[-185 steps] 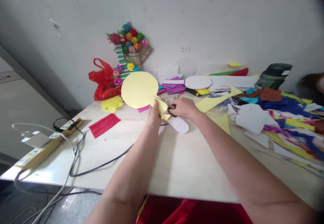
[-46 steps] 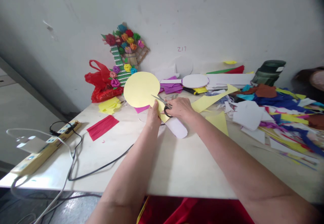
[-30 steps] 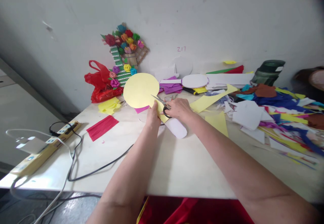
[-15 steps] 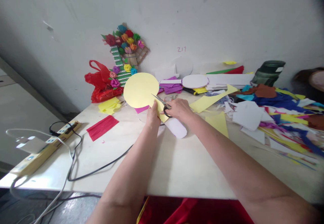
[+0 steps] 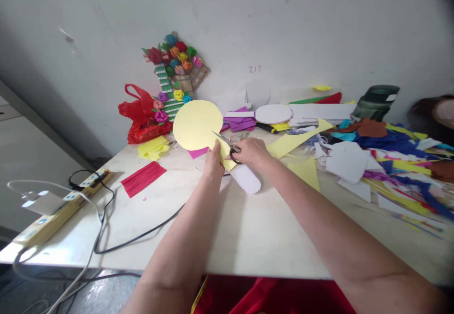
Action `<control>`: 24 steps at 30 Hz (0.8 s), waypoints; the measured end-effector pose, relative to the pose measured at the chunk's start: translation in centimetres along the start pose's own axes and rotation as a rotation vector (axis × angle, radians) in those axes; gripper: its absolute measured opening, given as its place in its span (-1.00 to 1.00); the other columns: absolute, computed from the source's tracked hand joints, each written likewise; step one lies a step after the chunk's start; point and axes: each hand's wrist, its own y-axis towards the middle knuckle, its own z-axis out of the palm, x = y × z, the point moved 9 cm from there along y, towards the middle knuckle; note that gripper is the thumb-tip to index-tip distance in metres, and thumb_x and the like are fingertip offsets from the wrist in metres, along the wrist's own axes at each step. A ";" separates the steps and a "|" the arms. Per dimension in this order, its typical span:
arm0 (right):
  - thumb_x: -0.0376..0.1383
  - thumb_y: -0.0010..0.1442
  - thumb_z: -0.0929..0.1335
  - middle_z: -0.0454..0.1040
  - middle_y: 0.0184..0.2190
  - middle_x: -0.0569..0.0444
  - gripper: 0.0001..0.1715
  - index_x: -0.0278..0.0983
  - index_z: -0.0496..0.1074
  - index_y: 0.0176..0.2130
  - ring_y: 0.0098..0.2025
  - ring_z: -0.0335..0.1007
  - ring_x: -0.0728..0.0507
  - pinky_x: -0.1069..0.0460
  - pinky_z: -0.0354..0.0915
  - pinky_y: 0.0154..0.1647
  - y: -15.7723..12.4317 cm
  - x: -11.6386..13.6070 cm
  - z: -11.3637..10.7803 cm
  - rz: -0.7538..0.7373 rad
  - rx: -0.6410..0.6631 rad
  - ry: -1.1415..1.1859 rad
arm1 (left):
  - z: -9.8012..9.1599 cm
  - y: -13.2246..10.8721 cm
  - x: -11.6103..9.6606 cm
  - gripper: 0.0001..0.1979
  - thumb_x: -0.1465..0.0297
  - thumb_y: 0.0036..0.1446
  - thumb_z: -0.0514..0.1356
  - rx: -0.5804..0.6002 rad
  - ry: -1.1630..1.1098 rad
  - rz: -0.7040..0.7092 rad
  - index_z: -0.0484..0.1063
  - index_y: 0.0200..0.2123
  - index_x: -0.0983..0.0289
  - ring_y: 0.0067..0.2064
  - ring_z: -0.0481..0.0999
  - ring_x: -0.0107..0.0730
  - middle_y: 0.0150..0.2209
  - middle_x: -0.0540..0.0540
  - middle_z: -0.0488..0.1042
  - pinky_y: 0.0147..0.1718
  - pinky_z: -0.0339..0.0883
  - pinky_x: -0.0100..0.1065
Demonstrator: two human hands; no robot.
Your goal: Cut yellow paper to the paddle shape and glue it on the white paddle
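My left hand pinches the lower edge of a pale yellow paper sheet whose upper part is cut to a round shape. My right hand grips black-handled scissors, with the blades set into the yellow paper just right of my left thumb. A long yellow offcut trails from the cut toward the right. Just below my right hand, a rounded white paper piece lies on the white table.
A paper-flower craft and red plastic bag stand against the wall. Heaps of coloured paper scraps fill the right side. A red paper, a power strip and cables lie left. A dark green container stands back right.
Almost nothing differs: both hands stay on the yellow paper and scissors, and the round part of the sheet has shifted only slightly.
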 end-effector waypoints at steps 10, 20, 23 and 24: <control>0.12 -0.01 0.22 0.51 -0.26 -0.05 -0.43 -0.17 0.48 -0.21 -0.18 0.39 -0.22 -0.01 0.19 -0.26 0.1 -0.3 -0.1 0.009 -0.006 -0.004 | 0.0 -0.1 0.1 -0.88 0.42 0.05 0.17 0.002 0.012 0.005 0.40 -0.31 0.33 -0.30 0.53 -0.28 -0.36 0.14 0.53 -0.16 0.37 -0.23; 0.07 0.02 0.23 0.52 -0.25 -0.08 -0.46 -0.19 0.47 -0.16 -0.16 0.40 -0.23 -0.03 0.21 -0.23 0.0 -0.1 -0.2 0.022 -0.002 -0.016 | 0.3 -0.4 0.1 -0.86 0.41 0.05 0.17 0.022 0.034 0.028 0.39 -0.29 0.33 -0.26 0.53 -0.23 -0.36 0.16 0.53 -0.14 0.35 -0.17; 0.05 0.03 0.23 0.51 -0.24 -0.09 -0.46 -0.21 0.48 -0.16 -0.15 0.39 -0.23 -0.01 0.21 -0.21 0.0 0.1 -0.1 0.025 0.006 -0.019 | 0.2 -0.4 0.0 -0.86 0.40 0.04 0.18 0.015 0.045 0.032 0.40 -0.29 0.33 -0.25 0.53 -0.23 -0.36 0.15 0.53 -0.13 0.35 -0.19; 0.04 0.04 0.23 0.51 -0.23 -0.09 -0.46 -0.21 0.48 -0.15 -0.15 0.39 -0.22 -0.01 0.20 -0.21 -0.1 0.1 -0.1 0.025 0.005 -0.018 | 0.2 -0.4 0.0 -0.86 0.40 0.04 0.18 0.012 0.047 0.034 0.40 -0.30 0.33 -0.25 0.53 -0.23 -0.36 0.15 0.53 -0.14 0.35 -0.20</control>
